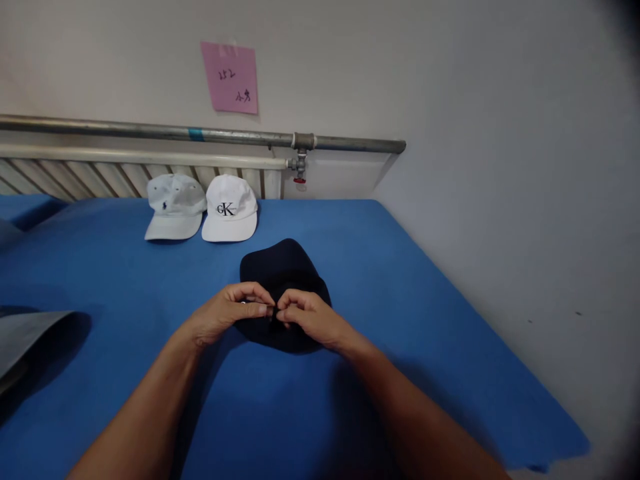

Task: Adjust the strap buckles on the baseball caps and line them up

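Observation:
A dark navy cap [281, 261] lies on the blue-covered surface in front of me, its broad rounded part pointing away. Over its near side, my left hand [234, 310] comes in from the left with thumb and index finger pinched together. My right hand [314, 320] mirrors it from the right, fingers curled in a pinch. The fingertips nearly meet over a small dark part of the cap, perhaps its strap, too dark to make out. Fingers hide much of that part.
Two pale caps stand at the back: a light grey cap [175, 205] and a white cap [230, 207] with black letters. Behind them are a radiator [125, 179] and a metal pipe [240, 137]. A grey curved object [30, 337] sits at left; a wall [500, 200] bounds the right.

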Demonstrator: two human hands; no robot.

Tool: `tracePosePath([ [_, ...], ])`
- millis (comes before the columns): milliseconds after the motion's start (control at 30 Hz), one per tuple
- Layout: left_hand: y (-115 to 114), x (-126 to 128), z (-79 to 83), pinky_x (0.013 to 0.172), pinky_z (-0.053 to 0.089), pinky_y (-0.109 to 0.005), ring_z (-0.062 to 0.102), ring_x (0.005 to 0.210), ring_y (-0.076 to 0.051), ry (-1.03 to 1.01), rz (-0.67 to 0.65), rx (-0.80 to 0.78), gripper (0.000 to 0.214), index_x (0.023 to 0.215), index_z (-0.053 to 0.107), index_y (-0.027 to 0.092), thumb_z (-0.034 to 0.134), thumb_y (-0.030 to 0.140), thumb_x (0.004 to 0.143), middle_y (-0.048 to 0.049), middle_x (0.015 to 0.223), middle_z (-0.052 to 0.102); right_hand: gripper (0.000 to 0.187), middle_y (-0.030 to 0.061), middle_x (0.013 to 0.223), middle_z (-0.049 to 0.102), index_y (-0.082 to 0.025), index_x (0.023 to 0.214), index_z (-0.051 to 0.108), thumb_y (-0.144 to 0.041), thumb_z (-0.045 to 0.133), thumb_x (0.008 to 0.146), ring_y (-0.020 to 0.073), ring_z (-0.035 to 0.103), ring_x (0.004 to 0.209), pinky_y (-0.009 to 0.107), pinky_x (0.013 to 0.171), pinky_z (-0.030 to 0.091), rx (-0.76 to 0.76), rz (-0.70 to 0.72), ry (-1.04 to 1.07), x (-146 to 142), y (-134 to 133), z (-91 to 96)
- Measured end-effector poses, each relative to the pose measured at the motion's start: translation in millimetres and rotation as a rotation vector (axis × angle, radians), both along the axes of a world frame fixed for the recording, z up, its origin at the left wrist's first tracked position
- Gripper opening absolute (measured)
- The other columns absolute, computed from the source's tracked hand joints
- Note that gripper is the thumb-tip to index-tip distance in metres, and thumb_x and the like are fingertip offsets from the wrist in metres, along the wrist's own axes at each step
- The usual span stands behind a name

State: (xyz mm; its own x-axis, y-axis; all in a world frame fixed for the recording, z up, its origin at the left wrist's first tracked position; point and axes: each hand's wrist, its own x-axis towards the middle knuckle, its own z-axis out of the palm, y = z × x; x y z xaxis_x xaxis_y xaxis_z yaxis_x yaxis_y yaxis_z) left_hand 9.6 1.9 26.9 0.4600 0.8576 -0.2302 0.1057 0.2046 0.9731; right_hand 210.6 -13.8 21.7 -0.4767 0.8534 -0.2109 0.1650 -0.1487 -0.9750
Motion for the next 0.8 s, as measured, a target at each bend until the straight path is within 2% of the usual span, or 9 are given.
tracePosePath([
  [100,-0.8,1.1,0.0,0.074,0.04,-0.024,0.059,0.077,-0.014,0.016,-0.032,-0.005,0.013,0.081,0.074,0.022,0.076,0.028,0.07,0.0005,0.078,0.07,0.004,-0.0055,0.059,0.05,-0.017,0.072,0.056,-0.013,0.056,0.073,0.008,0.041,0.054,0.022,0.054,0.03,-0.016,0.012,-0.056,1.5,0.5,-0.4],
  [200,-1.6,3.9,0.7,0.072,0.04,-0.023,0.057,0.072,-0.012,0.034,-0.002,0.004,0.01,0.077,0.074,0.021,0.075,0.027,0.069,0.0013,0.074,0.068,0.004,-0.0056,0.058,0.05,-0.017,0.07,0.057,-0.014,0.058,0.071,0.008,0.041,0.053,0.022,0.054,0.031,-0.028,0.037,-0.038,1.3,0.0,-0.4],
  [367,-2.1,7.3,3.7,0.069,0.039,-0.023,0.056,0.069,-0.012,0.021,0.02,-0.005,0.007,0.074,0.073,0.021,0.072,0.025,0.069,0.0011,0.07,0.067,0.006,-0.0056,0.057,0.047,-0.017,0.07,0.055,-0.013,0.053,0.073,0.0077,0.039,0.052,0.022,0.051,0.028,-0.008,-0.08,-0.005,-2.5,1.2,0.3],
  [533,-3.4,7.3,4.2,0.068,0.039,-0.024,0.055,0.067,-0.013,0.011,0.024,0.004,0.007,0.072,0.073,0.02,0.072,0.025,0.067,0.0012,0.068,0.066,0.003,-0.0055,0.058,0.05,-0.018,0.069,0.056,-0.016,0.058,0.071,0.0083,0.044,0.056,0.022,0.056,0.034,-0.082,0.11,0.035,3.0,4.6,5.9],
  [633,-4.7,9.6,3.6,0.068,0.039,-0.024,0.055,0.069,-0.013,0.012,-0.001,0.006,0.008,0.073,0.073,0.02,0.073,0.025,0.066,0.0007,0.07,0.067,0.003,-0.0059,0.057,0.049,-0.017,0.068,0.058,-0.014,0.059,0.069,0.0071,0.04,0.053,0.022,0.053,0.029,-0.088,0.126,-0.018,7.8,4.5,8.7],
  [733,-3.7,11.3,2.9,0.062,0.036,-0.023,0.051,0.063,-0.011,0.001,0.091,-0.015,0.011,0.072,0.072,0.019,0.074,0.026,0.063,0.0022,0.066,0.064,0.003,-0.0054,0.056,0.051,-0.017,0.07,0.062,-0.016,0.063,0.067,0.0075,0.041,0.051,0.022,0.05,0.028,-0.145,0.265,-0.009,7.6,-0.3,7.3],
  [800,-2.3,10.9,2.7,0.059,0.035,-0.022,0.05,0.061,-0.01,-0.03,0.169,-0.032,0.013,0.073,0.071,0.019,0.075,0.026,0.063,0.0027,0.067,0.063,0.005,-0.0048,0.056,0.051,-0.017,0.07,0.062,-0.017,0.064,0.066,0.0081,0.042,0.051,0.023,0.05,0.029,-0.15,0.235,0.021,6.0,-1.9,3.3],
])
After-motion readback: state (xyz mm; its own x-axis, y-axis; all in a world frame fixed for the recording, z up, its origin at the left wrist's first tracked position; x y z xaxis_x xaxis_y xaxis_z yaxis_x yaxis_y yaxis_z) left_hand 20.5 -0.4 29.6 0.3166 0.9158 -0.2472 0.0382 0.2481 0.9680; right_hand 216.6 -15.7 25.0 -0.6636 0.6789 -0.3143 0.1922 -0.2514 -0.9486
